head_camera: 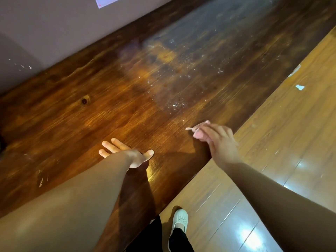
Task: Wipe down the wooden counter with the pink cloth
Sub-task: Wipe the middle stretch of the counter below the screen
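The dark brown wooden counter (101, 113) looks wet and speckled farther along, so I think lots is left; my right hand (221, 142) pinches the small pink cloth (197, 128) near the edge, my left hand (127, 153) rests flat.

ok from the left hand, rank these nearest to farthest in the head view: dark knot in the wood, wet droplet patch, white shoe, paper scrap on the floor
1. Knot, up-left of the left hand on the counter.
2. Droplet patch, up-right.
3. Shoe, below on the floor.
4. Paper scrap, far right.
Knot and droplets are nearly level; that order is loose.
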Available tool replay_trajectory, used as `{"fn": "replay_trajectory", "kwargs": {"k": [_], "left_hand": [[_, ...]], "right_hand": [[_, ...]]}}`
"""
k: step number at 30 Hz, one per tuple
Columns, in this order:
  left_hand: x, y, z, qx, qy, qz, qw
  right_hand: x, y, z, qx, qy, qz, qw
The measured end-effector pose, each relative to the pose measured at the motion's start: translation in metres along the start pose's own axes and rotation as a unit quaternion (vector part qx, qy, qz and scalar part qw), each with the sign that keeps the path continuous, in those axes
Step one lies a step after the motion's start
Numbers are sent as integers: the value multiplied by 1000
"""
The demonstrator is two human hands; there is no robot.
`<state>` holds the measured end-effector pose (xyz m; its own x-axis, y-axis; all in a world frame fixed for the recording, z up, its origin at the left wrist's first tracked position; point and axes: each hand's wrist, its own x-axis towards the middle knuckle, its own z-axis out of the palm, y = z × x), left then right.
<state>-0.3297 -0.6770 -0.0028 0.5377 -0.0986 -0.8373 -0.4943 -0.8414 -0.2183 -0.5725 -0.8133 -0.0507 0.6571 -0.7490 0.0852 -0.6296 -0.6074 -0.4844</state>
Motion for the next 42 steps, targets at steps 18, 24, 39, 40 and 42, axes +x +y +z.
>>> {"fn": "replay_trajectory", "kwargs": {"k": [18,24,39,40,42], "left_hand": [[-11,-2,-4,-21,-33,8,999],[-9,1,-5,9,-29,9,1000],[15,7,5,-87,5,-52,995],[14,7,6,-107,16,-57,993],[13,7,9,-130,32,-63,989]], "right_hand": [[-16,-33,34,-37,-124,-138,982],[25,-27,22,-23,-3,15,1000],[6,-99,61,-8,-35,-125,992],[8,-94,54,-15,-65,-195,979],[29,-73,40,-49,-84,-238,966]]}}
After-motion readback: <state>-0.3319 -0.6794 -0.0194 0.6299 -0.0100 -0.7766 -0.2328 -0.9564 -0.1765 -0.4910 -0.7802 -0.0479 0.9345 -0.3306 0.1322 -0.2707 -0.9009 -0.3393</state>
